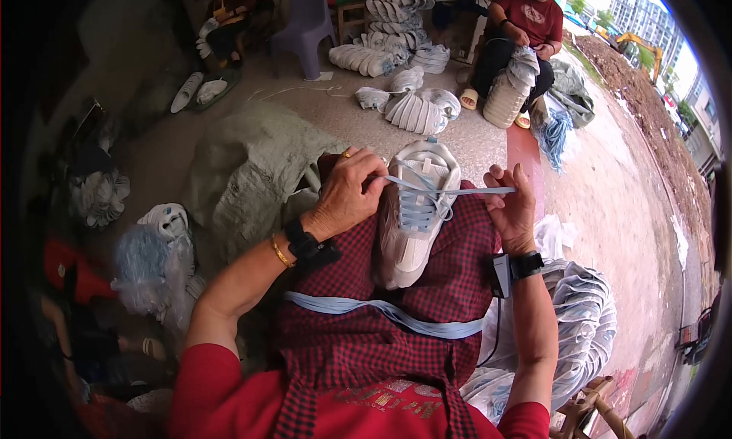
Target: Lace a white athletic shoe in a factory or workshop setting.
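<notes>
Seated worker observed from close by, checkered apron [343, 260] over a red shirt. White shoe [415, 248] rests on the lap, on the apron between the thighs, toe toward the body, ankle opening facing away. Light-blue lace [416, 214] criss-crosses the front of the shoe in several rows; its two ends lead out to opposite sides near the tongue. Left hand [351, 191], at the left of the ankle opening: fingers curled, thumb and forefinger closed in a pinch on one lace end. Right hand [511, 210], out to the right and apart from the shoe: fingers partly bent, lace end caught between thumb and fingers, the strand drawn straight across from the shoe. Bundle of blue laces [450, 328] lies across the lap, nearer the body. Pile of white shoe pieces [587, 324] beyond the right forearm; greenish sack [240, 172] on the left. Farther off, co-worker [534, 16] sits with both hands at a column of nested shoe pieces [505, 99]; purple chair [306, 27] stands toward the back, near stacked shoe pieces [396, 16].
</notes>
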Available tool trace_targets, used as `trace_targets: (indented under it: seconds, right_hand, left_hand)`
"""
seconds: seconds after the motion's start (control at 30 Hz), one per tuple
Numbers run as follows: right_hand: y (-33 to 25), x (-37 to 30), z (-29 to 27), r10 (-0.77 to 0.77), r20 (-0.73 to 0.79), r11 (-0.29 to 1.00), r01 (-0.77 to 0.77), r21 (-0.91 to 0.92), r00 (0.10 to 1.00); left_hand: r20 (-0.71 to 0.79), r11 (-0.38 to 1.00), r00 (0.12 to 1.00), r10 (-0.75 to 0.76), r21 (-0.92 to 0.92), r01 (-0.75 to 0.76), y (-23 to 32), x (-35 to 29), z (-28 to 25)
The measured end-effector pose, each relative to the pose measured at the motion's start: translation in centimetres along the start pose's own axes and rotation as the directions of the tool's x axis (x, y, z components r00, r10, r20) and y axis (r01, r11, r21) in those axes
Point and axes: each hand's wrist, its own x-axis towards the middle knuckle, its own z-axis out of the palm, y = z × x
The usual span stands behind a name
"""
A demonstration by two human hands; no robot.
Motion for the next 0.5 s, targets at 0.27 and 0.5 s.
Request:
trace_targets:
  seconds: [0.27, 0.5]
  right_hand:
    - [0.2, 0.4, -0.6, 0.012, 0.004, 0.995, -0.012, -0.099, 1.000]
    - [-0.6, -0.2, 0.4, 0.001, -0.048, 0.918, -0.020, -0.397, 0.999]
  left_hand:
    - [-0.042, 0.922, 0.921, -0.388, -0.003, 0.388, -6.6, -1.4, -6.4]
    - [0.166, 0.909, 0.897, -0.410, -0.012, 0.417, -3.8, -2.0, -6.1]
